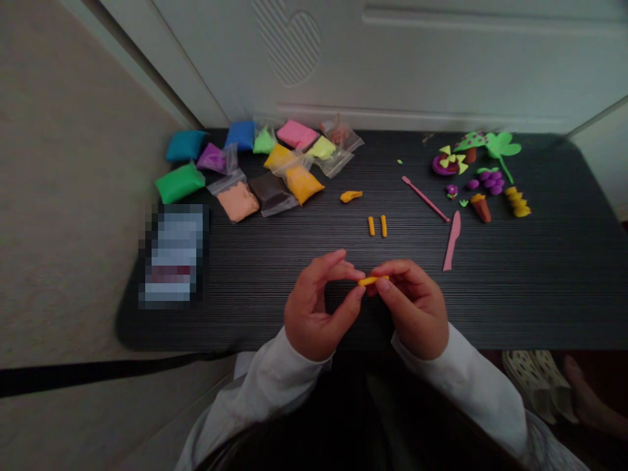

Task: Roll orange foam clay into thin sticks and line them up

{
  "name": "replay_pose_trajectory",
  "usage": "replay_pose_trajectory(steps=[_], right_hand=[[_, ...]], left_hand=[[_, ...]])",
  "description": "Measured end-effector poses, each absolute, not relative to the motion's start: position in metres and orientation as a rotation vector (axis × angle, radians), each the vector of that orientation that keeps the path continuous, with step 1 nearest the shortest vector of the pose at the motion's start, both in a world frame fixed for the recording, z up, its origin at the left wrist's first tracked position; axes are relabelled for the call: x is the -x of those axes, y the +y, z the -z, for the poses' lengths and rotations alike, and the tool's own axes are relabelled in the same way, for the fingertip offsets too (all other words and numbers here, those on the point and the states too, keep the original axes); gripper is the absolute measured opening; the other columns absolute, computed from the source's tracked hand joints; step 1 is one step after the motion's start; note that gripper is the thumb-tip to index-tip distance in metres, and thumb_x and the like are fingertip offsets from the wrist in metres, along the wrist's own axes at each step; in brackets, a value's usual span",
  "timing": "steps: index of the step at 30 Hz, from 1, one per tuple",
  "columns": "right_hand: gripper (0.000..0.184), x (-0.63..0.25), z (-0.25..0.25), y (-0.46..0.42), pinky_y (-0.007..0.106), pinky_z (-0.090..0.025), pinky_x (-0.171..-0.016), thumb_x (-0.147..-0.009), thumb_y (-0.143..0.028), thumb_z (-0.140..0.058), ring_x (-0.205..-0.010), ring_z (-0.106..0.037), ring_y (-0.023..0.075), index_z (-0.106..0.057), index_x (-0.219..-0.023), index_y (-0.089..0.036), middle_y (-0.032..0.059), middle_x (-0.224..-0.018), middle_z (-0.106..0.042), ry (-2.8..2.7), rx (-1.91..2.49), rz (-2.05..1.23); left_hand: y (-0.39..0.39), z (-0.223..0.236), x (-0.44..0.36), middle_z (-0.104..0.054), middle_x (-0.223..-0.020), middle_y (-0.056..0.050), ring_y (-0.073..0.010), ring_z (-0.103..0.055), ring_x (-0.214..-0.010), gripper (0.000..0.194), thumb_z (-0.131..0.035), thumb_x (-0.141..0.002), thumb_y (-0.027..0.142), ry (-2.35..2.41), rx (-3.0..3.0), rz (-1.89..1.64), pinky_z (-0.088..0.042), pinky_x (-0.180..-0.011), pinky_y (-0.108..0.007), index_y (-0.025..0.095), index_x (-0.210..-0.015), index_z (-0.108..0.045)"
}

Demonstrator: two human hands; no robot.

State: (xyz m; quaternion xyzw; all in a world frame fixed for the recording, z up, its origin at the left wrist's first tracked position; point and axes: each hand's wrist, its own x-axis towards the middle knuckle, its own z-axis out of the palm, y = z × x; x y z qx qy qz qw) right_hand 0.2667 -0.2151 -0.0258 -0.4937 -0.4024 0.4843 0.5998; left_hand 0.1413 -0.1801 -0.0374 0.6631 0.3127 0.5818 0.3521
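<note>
A thin yellow-orange clay roll (369,281) lies level between my two hands, just above the dark table. My left hand (318,311) has thumb and fingertips closed at its left end. At the other end, my right hand (418,309) pinches it between thumb and fingers, hiding part of it. Beyond my fingers two similar short clay rolls (371,226) (383,226) lie side by side. Farther back rests an irregular lump of the same yellow-orange clay (350,196). A pink clay knife (452,241) and a slim pink modelling stick (426,199) lie to the right.
Several bags of coloured clay, among them a green one (180,183) and an orange one (303,183), sit at the back left. A blurred phone-like device (175,255) lies at left. Finished clay pieces, including purple grapes (490,180), stand back right. A white panel (441,65) borders the dark table (540,294).
</note>
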Motion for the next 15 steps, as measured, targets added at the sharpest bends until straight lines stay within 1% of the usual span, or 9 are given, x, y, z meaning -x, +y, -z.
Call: replay_pose_trajectory(steps=[5, 10, 15], right_hand=[[0.01, -0.2665, 0.0264, -0.2152, 0.023, -0.048, -0.061, -0.075, -0.021, -0.058, -0.066, -0.057, 0.0088, -0.06, -0.084, -0.024, -0.0018, -0.076, -0.06, -0.926, 1.152, -1.121], [0.009, -0.2672, 0.0268, -0.2155, 0.023, -0.046, -0.059, -0.075, -0.022, -0.059, -0.066, -0.056, 0.0095, -0.06, -0.083, -0.024, -0.0015, -0.075, -0.06, -0.946, 1.17, -1.107], [0.011, -0.2677, 0.0249, -0.2163, 0.022, -0.046, -0.062, -0.076, -0.019, -0.058, -0.069, -0.056, 0.0087, -0.061, -0.084, -0.024, -0.0019, -0.077, -0.06, -0.982, 1.171, -1.11]], left_hand=[[-0.1806, 0.0374, -0.1414, -0.064, -0.086, -0.002, -0.016, -0.057, -0.084, 0.064, -0.062, -0.061, 0.003, 0.823, -1.72, -1.479, -0.046, -0.083, -0.038, 0.02, -0.12, -0.042], [-0.18, 0.0373, -0.1422, -0.064, -0.081, 0.0, -0.0146, -0.058, -0.082, 0.062, -0.061, -0.063, 0.003, 0.827, -1.729, -1.497, -0.046, -0.081, -0.036, 0.022, -0.119, -0.043], [-0.1812, 0.0367, -0.1427, -0.064, -0.087, -0.002, -0.0161, -0.058, -0.086, 0.064, -0.062, -0.062, 0.002, 0.816, -1.699, -1.472, -0.046, -0.084, -0.037, 0.019, -0.12, -0.042]])
